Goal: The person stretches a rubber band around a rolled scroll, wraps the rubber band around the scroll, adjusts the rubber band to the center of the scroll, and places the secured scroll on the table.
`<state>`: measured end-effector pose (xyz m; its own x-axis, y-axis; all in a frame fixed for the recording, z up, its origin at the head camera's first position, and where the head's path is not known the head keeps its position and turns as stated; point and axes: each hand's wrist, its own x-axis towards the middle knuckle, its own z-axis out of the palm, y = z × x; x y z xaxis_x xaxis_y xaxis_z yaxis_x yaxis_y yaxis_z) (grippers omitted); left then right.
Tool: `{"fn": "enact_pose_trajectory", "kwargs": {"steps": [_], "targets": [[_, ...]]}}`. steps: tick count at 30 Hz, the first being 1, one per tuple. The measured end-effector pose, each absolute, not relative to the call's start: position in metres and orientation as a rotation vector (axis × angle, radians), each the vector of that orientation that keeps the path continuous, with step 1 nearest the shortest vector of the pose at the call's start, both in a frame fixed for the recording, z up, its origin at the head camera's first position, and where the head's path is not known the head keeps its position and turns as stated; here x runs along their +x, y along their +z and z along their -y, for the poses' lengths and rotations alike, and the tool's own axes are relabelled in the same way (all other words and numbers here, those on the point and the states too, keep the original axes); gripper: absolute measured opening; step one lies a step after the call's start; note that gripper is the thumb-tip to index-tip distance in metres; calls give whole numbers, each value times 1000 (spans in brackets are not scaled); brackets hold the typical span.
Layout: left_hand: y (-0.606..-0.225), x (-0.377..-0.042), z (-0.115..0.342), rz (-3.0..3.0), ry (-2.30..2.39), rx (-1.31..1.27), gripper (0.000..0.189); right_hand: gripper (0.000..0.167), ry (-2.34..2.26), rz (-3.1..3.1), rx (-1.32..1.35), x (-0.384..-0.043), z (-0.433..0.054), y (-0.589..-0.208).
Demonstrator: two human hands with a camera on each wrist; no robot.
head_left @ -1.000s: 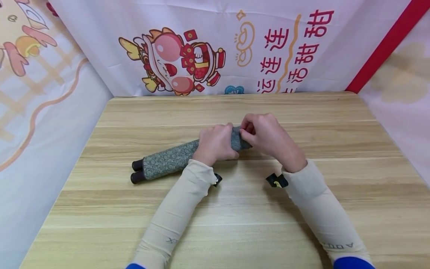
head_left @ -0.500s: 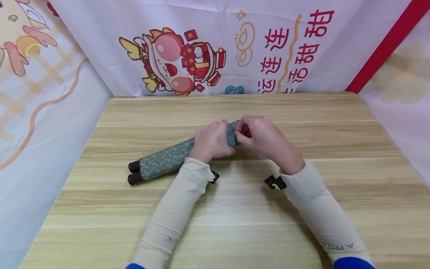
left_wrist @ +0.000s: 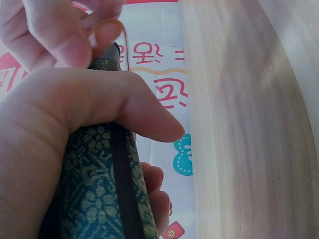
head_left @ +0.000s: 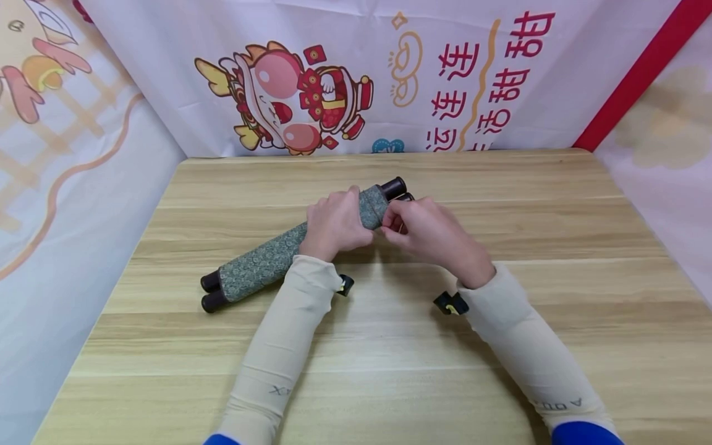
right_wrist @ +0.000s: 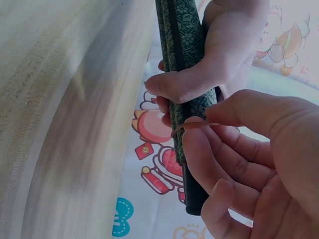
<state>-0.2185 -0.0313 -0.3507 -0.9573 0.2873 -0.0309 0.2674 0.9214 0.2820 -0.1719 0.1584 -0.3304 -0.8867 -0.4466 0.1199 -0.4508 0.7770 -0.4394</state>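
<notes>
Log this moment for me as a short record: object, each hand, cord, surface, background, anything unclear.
Object: double roll in green patterned fabric, slanting up to the right in the head view
Ends: dark rod ends, two at each end of the roll
Left hand: grips the roll, thumb across it
Right hand: pinches a thin cord near the roll's right end
Cord: brownish, curved
Surface: wood-grain table
Background: white printed sheet
Unclear: whether the cord is knotted

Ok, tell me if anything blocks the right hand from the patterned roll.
Nothing visible does. The right hand pinches a thin cord close beside the patterned roll; the left hand grips the roll further along, not between them.
</notes>
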Motion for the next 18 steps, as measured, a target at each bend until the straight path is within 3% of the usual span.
{"fn": "enact_pose_trajectory", "kwargs": {"steps": [18], "targets": [[-351, -219, 32, -2978, 404, 421, 67, 8, 790, 2919, 844, -169, -156, -326]]}}
